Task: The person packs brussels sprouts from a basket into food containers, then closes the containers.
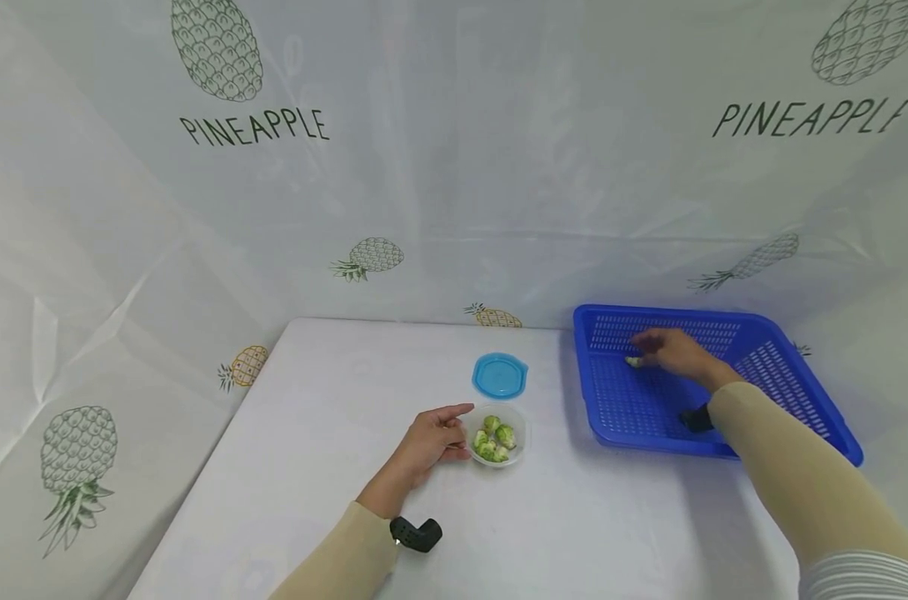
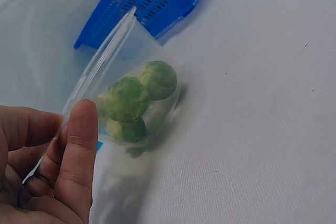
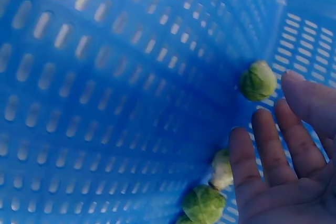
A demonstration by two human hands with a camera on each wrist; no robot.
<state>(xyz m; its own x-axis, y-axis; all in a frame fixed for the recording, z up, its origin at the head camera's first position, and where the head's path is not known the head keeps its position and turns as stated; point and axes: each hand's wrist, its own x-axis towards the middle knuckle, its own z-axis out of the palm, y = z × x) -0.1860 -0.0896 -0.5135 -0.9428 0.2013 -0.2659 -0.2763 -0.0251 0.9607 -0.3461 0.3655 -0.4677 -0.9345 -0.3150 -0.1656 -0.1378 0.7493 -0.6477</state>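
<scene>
My left hand [image 1: 433,439] holds a clear plastic tub [image 1: 526,437] at the left side of its rim. In the left wrist view, thumb and fingers pinch the tub's rim [image 2: 107,40]. Inside it lie several green Brussels sprouts [image 2: 127,98]. My right hand [image 1: 675,352] reaches down into a blue basket [image 1: 611,417], its fingers extended. In the right wrist view, one Brussels sprout [image 3: 258,81] shows just off the thumb tip. More sprouts [image 3: 203,204] lie below it, one partly hidden behind the fingers.
A light blue lid [image 1: 500,375] lies flat on the white table [image 1: 334,375], just behind the tub. The basket's raised, slotted walls surround my right hand. Behind the table hangs a pale sheet [image 1: 484,167] printed with pineapples.
</scene>
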